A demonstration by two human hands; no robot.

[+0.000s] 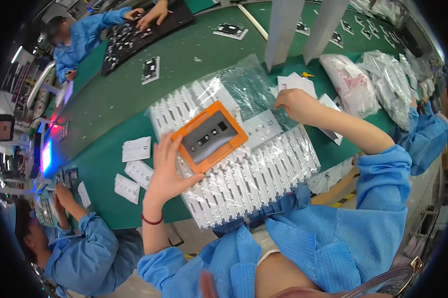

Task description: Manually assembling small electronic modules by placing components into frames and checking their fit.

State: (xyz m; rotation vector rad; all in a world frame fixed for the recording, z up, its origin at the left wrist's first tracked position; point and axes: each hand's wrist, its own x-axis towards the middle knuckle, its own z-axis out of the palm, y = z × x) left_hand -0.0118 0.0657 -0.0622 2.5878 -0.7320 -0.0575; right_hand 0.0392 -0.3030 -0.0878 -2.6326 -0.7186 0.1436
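An orange rectangular frame [236, 130] with a dark grey panel [208, 138] inside lies tilted on a clear-wrapped tray of white slotted parts [249, 181]. The panel has a row of small round and square openings. My left hand [165, 174] grips the frame's left corner, fingers along one edge and thumb along the lower one. My right hand [299, 107] is closed in a pinch beside the clear plastic film [249, 74], right of the frame. Whatever lies between its fingertips is too small to make out. A flat white panel [260, 130] rests between frame and right hand.
Several white flat parts [136, 149] lie left of the tray. White cards [298, 84] and bagged bundles [350, 84] sit at right, near two grey posts [282, 35]. A conveyor belt [184, 64] carries black-and-white units [230, 31]. Co-workers [85, 248] work at left.
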